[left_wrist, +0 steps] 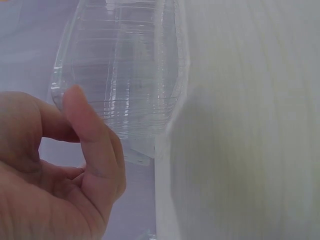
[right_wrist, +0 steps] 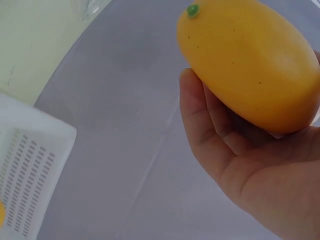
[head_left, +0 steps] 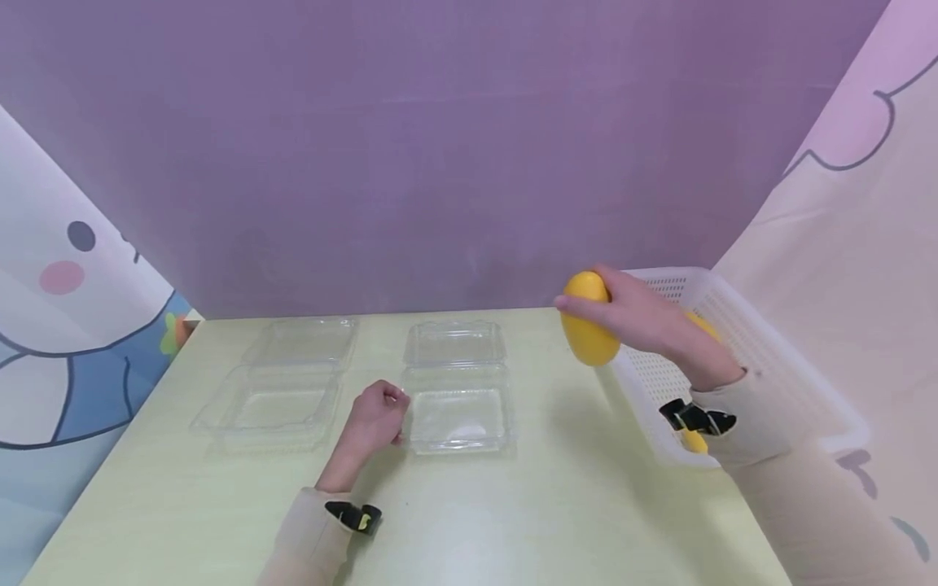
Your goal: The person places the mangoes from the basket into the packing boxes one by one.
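Observation:
My right hand (head_left: 637, 313) holds a smooth yellow mango (head_left: 589, 338), fingers and thumb wrapped around it, raised above the table near the basket's left side. A green stem nub and small dark specks show on the mango (right_wrist: 250, 60) in the right wrist view. Lower down, my left hand (head_left: 377, 415) pinches the left rim of a clear plastic clamshell container (head_left: 460, 446) between thumb and forefinger. That container lies opened flat, its lid half towards the back. In the left wrist view the fingertips sit at the container's (left_wrist: 135, 55) corner.
A second clear clamshell container (head_left: 256, 427) lies opened on the left of the pale table (head_left: 469, 529). At the right stands a white perforated basket (head_left: 791, 374) with more yellow fruit (head_left: 699, 325) inside. A purple backdrop (head_left: 454, 163) rises behind the table.

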### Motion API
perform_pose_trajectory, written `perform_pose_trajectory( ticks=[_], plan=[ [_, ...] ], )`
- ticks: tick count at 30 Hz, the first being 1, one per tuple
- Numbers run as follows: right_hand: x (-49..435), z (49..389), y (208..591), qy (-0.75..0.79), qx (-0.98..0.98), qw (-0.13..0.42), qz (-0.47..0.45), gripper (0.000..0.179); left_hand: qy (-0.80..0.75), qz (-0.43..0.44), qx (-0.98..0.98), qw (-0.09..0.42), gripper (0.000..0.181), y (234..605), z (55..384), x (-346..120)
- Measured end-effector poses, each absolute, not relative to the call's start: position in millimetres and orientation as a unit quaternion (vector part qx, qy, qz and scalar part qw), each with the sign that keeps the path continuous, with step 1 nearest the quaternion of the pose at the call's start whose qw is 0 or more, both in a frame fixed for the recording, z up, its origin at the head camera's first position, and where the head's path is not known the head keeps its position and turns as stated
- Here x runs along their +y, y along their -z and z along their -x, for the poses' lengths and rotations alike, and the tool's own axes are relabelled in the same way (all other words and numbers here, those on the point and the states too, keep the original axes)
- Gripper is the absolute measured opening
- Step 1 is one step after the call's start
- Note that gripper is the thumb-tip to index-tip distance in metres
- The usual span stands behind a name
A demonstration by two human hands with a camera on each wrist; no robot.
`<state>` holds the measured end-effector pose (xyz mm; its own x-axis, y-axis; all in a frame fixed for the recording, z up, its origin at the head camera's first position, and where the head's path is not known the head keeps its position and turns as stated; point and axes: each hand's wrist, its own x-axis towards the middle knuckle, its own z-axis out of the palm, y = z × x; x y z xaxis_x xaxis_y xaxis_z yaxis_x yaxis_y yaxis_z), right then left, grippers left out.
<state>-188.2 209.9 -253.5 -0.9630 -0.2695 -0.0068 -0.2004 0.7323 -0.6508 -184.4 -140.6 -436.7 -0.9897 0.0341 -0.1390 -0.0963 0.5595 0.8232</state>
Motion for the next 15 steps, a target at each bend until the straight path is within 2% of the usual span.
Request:
perform_pose_trajectory(
  ticks=[15],
  plan=[
    [187, 190, 263, 0.352, 0.922, 0.060, 0.148, 0.042, -0.475, 0.023, 0.876, 0.076, 0.019, 438, 185, -140]
  ],
)
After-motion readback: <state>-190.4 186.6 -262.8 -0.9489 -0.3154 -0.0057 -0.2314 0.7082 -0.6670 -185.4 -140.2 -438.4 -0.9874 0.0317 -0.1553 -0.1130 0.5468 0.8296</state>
